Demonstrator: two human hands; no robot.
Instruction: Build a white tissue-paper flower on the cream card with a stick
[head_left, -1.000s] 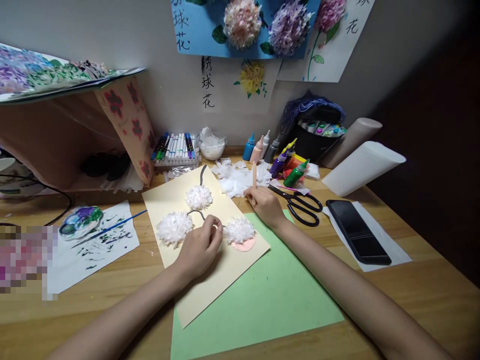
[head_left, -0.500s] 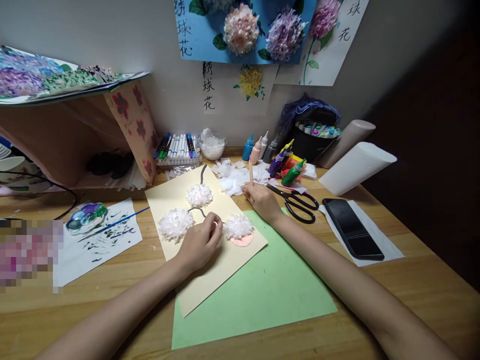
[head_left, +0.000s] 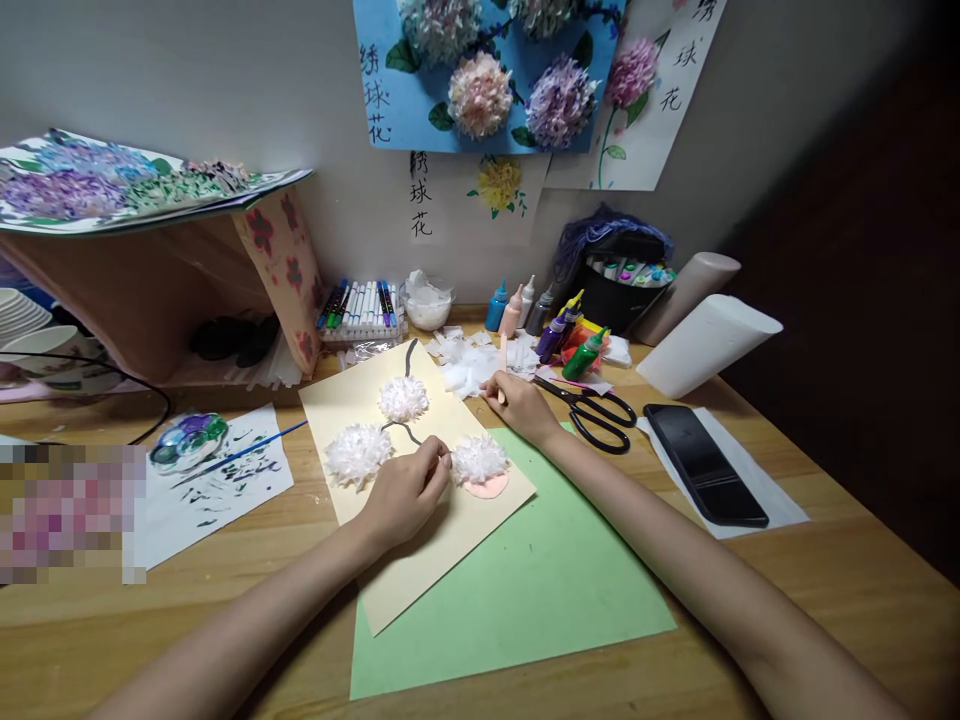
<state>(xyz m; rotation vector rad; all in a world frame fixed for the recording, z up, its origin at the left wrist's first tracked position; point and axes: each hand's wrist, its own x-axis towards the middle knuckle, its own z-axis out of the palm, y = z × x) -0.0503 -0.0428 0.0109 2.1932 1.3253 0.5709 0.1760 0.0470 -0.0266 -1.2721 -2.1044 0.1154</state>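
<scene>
Cream paper (head_left: 420, 570) lies tilted over a green sheet (head_left: 525, 610). It bears a left white fluffy flower (head_left: 357, 454), an upper one (head_left: 403, 397) and a right one (head_left: 481, 459) beside a pink patch (head_left: 489, 486). My left hand (head_left: 411, 488) is over the paper between the lower flowers, fingertips pinched; whatever they grip is too small to name. My right hand (head_left: 521, 405) is closed around a thin peach-coloured stick (head_left: 503, 350), held upright beside white paper scraps (head_left: 469, 362).
Black scissors (head_left: 596, 412) and a phone (head_left: 705, 465) lie to the right. Behind stand glue bottles (head_left: 512, 310), a marker rack (head_left: 361, 308) and a bowl (head_left: 429, 300). A paint-smeared palette (head_left: 189, 440) and blue brush (head_left: 262, 438) are on the left.
The whole view has shifted, so the wall pictures sit lower. Within my right hand the stick sits lower, its bottom end showing below the fingers. My left hand keeps its pinch over the paper.
</scene>
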